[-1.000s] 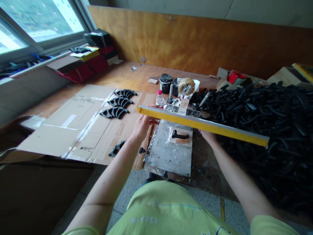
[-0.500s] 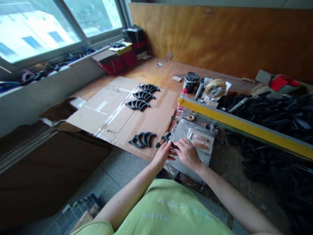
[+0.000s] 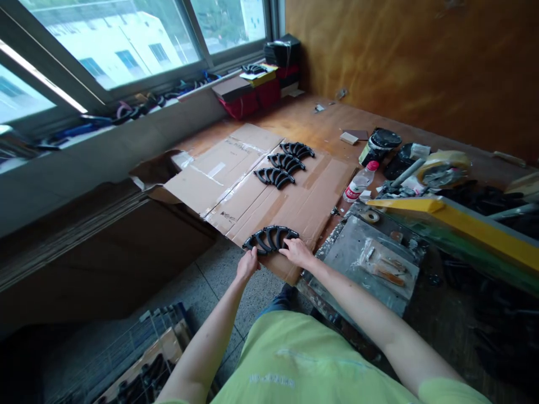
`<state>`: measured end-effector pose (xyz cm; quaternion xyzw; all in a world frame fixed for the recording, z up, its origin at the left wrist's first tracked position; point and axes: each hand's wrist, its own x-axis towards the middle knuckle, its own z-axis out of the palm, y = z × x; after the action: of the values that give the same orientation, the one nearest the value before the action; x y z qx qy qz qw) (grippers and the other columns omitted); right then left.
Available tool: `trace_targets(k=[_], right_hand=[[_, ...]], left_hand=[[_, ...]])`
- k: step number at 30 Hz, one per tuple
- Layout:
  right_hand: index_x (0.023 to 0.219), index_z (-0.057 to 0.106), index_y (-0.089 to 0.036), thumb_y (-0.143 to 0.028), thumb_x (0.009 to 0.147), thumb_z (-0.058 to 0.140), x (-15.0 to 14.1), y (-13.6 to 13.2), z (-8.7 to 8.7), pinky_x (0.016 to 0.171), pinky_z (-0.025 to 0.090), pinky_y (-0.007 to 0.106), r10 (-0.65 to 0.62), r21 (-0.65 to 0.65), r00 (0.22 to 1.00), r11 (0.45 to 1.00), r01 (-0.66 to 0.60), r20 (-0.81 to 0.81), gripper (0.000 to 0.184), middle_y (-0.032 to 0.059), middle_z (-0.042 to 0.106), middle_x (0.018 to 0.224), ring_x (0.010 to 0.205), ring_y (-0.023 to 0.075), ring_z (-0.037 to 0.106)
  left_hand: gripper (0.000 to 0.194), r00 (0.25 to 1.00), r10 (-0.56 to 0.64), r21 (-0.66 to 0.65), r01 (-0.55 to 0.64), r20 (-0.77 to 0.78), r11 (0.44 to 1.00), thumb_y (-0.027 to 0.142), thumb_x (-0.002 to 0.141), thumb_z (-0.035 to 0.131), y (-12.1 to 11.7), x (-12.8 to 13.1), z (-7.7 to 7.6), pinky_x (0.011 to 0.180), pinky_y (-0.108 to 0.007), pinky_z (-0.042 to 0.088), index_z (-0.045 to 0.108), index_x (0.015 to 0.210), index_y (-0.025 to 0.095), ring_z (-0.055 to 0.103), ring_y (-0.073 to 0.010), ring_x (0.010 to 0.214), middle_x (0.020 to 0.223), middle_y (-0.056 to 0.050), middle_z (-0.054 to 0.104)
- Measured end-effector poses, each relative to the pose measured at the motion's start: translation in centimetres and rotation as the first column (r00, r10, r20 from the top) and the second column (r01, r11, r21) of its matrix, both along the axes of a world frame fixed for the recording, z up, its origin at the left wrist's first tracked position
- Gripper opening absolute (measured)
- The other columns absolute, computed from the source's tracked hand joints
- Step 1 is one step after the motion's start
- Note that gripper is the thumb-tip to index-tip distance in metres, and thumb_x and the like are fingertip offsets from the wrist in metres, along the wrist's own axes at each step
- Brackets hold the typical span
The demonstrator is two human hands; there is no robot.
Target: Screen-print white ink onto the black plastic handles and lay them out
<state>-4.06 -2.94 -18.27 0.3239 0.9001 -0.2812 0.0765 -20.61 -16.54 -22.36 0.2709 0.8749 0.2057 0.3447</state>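
Several curved black pieces fan out together.

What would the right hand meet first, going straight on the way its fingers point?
Likely the nearest row of black curved pieces: the right hand is at its right end, fingers aimed leftward into it. Exact depth is unclear.

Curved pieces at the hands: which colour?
The curved pieces are black, clearest in the head view.
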Motion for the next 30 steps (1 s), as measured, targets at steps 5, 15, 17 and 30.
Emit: trace_targets(k=[5,15,17,30], right_hand=[[0.126,0.056,-0.016,-0.038,0.090,0.055,-0.2,-0.1,0.3,0.096,0.039,0.030,-0.008,-0.033,1.000,0.999,0.009,0.002,0.042,0.0135,0.063,0.116,0.114,0.0232,0.055],[0.126,0.053,-0.022,-0.020,0.093,0.041,-1.1,-1.1,0.6,0.077,0.048,0.033,0.001,0.111,0.995,0.994,-0.012,0.099,0.036,0.0120,0.058,0.109,0.096,0.0240,0.062],[0.122,0.056,-0.020,-0.019,0.094,0.038,-1.8,-1.0,0.5,0.074,0.048,0.033,-0.029,0.105,0.990,0.994,0.015,0.139,0.034,0.0128,0.060,0.107,0.092,0.0242,0.064],[0.124,0.057,-0.021,-0.020,0.091,0.047,-8.1,2.8,-0.9,0.082,0.046,0.028,-0.130,0.044,0.991,0.991,0.130,-0.013,0.034,0.0102,0.065,0.108,0.097,0.0207,0.063]], left_hand=[[0.042,0.979,0.049,0.006,-0.049,-0.200,0.999,0.049,0.090,0.034,2.4,-1.7,1.0,0.075,-0.039,0.046,0.063,0.080,0.019,0.064,-0.0276,0.085,0.078,-0.012,0.069],[0.045,0.820,-0.175,0.159,0.306,-0.545,0.939,0.047,0.091,0.044,3.4,4.1,1.1,0.092,-0.041,0.041,0.059,0.126,0.024,0.043,-0.0306,0.117,0.136,-0.011,0.052],[0.048,0.824,-0.224,0.115,0.327,-0.521,0.938,0.052,0.089,0.046,4.2,3.8,1.5,0.087,-0.041,0.042,0.060,0.126,0.026,0.045,-0.0312,0.112,0.131,-0.011,0.055],[0.038,0.701,-0.407,0.093,0.556,-0.585,0.826,0.049,0.090,0.045,9.8,-6.1,0.8,0.088,-0.037,0.039,0.066,0.110,0.024,0.053,-0.0230,0.092,0.100,-0.009,0.065]])
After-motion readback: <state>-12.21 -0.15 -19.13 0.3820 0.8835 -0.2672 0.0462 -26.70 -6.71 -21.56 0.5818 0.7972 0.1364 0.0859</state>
